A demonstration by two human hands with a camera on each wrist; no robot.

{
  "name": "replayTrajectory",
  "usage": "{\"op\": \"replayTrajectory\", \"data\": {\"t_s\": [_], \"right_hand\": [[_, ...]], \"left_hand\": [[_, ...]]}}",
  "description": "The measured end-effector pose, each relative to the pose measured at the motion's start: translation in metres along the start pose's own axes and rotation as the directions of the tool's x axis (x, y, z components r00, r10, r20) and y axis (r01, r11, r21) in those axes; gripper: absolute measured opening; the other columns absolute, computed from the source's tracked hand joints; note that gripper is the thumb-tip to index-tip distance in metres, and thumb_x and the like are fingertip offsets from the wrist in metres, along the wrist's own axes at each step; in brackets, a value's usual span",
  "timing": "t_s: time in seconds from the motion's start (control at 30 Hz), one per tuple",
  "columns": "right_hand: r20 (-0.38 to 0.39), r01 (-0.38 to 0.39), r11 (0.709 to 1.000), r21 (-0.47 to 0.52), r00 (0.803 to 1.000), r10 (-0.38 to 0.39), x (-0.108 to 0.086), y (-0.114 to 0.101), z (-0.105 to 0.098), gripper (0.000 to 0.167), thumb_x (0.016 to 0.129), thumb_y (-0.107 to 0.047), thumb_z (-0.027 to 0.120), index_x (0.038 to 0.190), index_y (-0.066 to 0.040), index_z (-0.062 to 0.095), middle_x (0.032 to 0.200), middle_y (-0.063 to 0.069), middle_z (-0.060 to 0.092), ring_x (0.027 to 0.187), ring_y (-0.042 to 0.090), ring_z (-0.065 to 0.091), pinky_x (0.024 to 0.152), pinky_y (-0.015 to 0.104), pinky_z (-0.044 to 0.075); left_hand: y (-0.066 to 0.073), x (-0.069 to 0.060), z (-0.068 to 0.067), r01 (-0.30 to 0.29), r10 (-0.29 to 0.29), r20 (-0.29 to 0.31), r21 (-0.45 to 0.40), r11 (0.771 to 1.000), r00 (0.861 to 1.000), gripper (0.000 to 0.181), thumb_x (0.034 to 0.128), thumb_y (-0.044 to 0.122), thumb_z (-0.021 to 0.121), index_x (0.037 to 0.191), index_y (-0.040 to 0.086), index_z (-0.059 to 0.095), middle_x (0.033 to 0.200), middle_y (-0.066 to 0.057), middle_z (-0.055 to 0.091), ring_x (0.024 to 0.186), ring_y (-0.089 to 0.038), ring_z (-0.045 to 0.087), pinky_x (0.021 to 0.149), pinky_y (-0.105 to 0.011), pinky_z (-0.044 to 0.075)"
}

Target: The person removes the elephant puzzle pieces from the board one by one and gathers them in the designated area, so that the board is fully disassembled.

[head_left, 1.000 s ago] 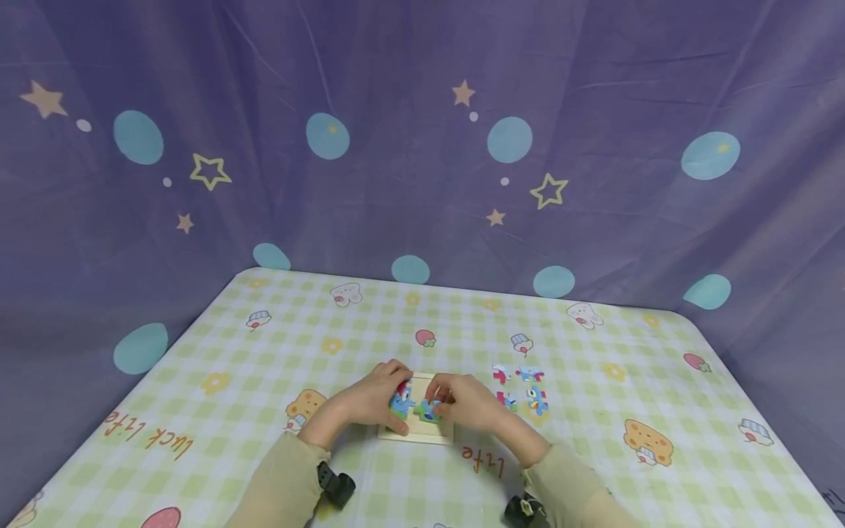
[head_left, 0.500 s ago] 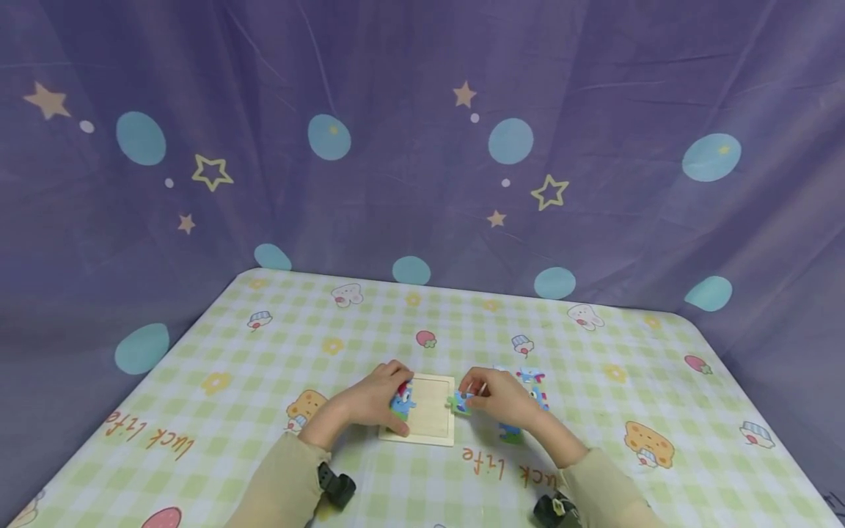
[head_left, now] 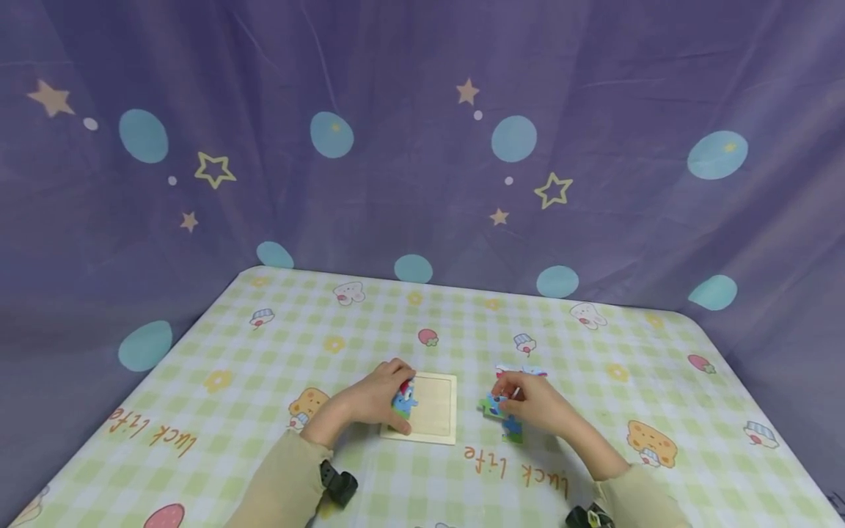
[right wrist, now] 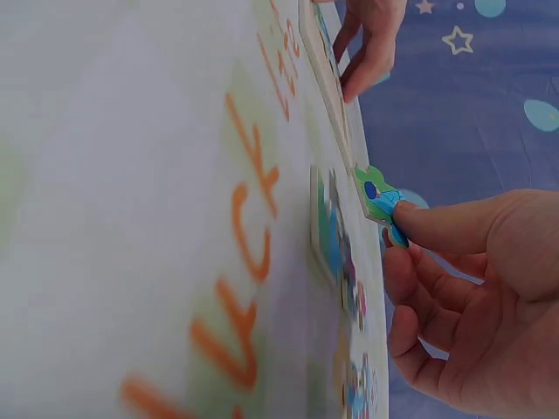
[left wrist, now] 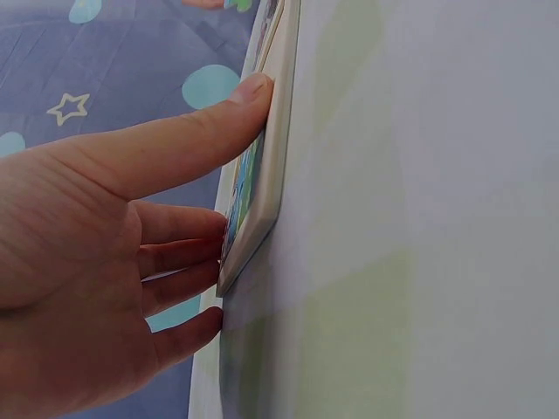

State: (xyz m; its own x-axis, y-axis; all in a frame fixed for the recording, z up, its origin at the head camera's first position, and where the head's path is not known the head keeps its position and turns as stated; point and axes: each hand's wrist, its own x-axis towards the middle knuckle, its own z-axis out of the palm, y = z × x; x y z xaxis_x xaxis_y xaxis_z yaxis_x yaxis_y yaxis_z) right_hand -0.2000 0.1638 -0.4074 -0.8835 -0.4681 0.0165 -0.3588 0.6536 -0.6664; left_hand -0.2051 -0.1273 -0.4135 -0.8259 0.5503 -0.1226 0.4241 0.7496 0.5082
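Note:
My left hand (head_left: 378, 396) grips the left side of a square wooden puzzle tray (head_left: 437, 407), thumb on the near edge and fingers toward the far edge. Blue, red and green puzzle pieces (head_left: 404, 400) lie along the tray's left side, partly covered by that hand. To the right of the tray, my right hand (head_left: 536, 403) pinches a blue and green puzzle piece (right wrist: 381, 194) between thumb and fingers, tilted and off the table. Below and behind it lie loose pieces: a blue and green one (head_left: 512, 430) and red and blue ones (head_left: 521, 371), some hidden by the hand.
A checked tablecloth (head_left: 370, 323) with printed cartoons and lettering covers the table. Behind the table hangs a purple curtain (head_left: 409, 198) with stars and ovals. Small black devices (head_left: 339, 484) are strapped at both wrists.
My right hand has moved right with the puzzle piece, from over the tray to beside the loose pieces. The left hand stays on the tray.

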Motion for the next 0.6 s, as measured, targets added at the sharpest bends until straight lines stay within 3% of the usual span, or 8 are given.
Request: {"op": "replayTrajectory", "data": {"t_s": [0.23,0.6], "right_hand": [[-0.018,0.01,1.0,-0.018,1.0,-0.011,-0.012,0.014,-0.01,0.008,0.082,-0.006,0.063,0.089,-0.009,0.061,0.076,-0.001,0.055,0.06,0.006,0.047,0.058,0.022,0.041],[-0.008,-0.05,0.999,0.011,0.999,0.05,-0.031,0.025,-0.026,0.008,0.082,-0.009,0.063,0.09,-0.009,0.061,0.078,0.0,0.055,0.063,0.007,0.049,0.059,0.022,0.041]], "left_hand": [[0.001,0.001,-0.001,0.0,0.0,0.0,-0.01,1.0,1.0,0.087,0.0668,0.033,0.08,0.134,-0.002,0.038,0.132,-0.012,0.037,0.118,-0.026,0.037,0.096,-0.042,0.035],[0.003,-0.002,-0.001,0.006,-0.006,-0.007,0.011,1.0,1.0,0.086,0.0672,0.034,0.079,0.134,-0.001,0.039,0.132,-0.012,0.038,0.117,-0.025,0.037,0.096,-0.041,0.036]]}}
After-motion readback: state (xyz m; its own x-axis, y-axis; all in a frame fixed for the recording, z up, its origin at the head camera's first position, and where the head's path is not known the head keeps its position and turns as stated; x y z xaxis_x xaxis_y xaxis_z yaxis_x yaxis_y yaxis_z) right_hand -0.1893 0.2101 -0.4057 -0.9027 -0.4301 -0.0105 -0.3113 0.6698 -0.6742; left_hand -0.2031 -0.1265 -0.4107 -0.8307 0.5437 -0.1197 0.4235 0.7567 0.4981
